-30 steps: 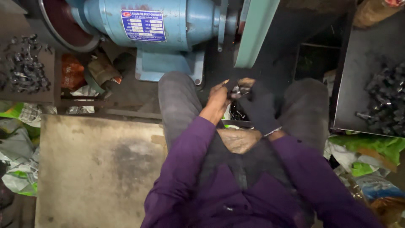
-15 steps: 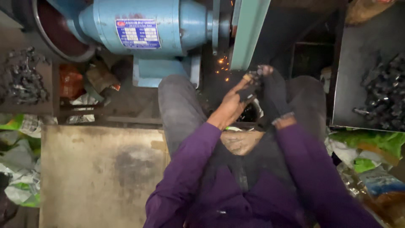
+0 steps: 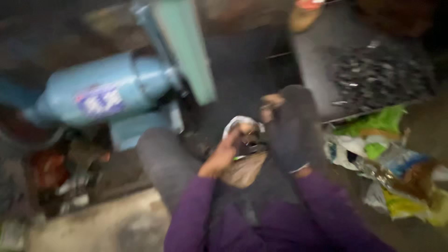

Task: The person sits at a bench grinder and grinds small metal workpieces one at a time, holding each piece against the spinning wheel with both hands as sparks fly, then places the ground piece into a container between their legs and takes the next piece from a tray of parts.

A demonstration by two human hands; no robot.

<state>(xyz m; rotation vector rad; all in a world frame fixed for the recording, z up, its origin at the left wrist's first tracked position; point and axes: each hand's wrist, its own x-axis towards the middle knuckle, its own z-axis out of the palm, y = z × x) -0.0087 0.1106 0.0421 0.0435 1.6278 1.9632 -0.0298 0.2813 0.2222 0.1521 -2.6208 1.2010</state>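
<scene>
My left hand (image 3: 223, 156), bare, reached into the lap, its grip curled around a small metal part (image 3: 252, 145); blur hid whether it truly pinched. My right hand (image 3: 289, 128), in a dark glove, was raised just beside it, grip half curled, hold on anything not clear. Part lay between both hands, above a tan bag (image 3: 242, 170) on my knees. Blue grinder motor (image 3: 107, 93) stood left. Dark tray of metal pieces (image 3: 373, 74) sat right, crumpled wrappers (image 3: 387, 158) below it.
</scene>
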